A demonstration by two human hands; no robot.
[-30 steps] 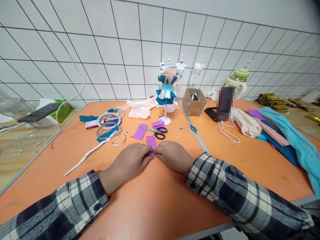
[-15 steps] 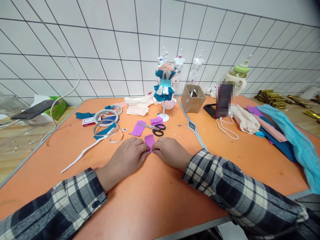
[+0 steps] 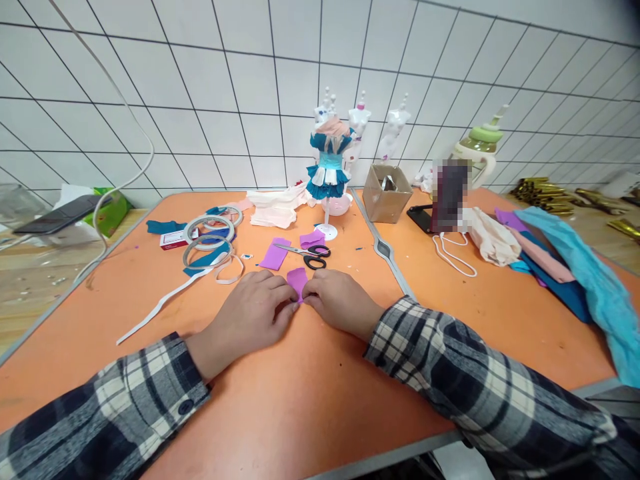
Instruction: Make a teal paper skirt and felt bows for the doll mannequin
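A small piece of purple crepe paper (image 3: 297,281) lies on the orange table between my two hands. My left hand (image 3: 257,303) is closed, its thumb and fingers pinching the near left edge of the piece. From the other side my right hand (image 3: 340,298) pinches the near right edge, fingers curled in. Just beyond are scissors (image 3: 311,254) with black handles, their blades resting across a larger purple strip (image 3: 275,254). Another purple scrap (image 3: 313,239) sits behind the handles. The fingertips partly hide the near edge of the held piece.
A small dress form (image 3: 327,163) in a teal ruffled dress stands at the back, beside a cardboard box (image 3: 387,193). Rolls of tape (image 3: 209,230) and a white strip (image 3: 165,300) lie left. A phone (image 3: 450,197), a bottle (image 3: 477,150) and coloured paper (image 3: 565,257) are right.
Both hands keep their pinch on the purple piece, with only a slight shift of the fingers. The view has moved a little.
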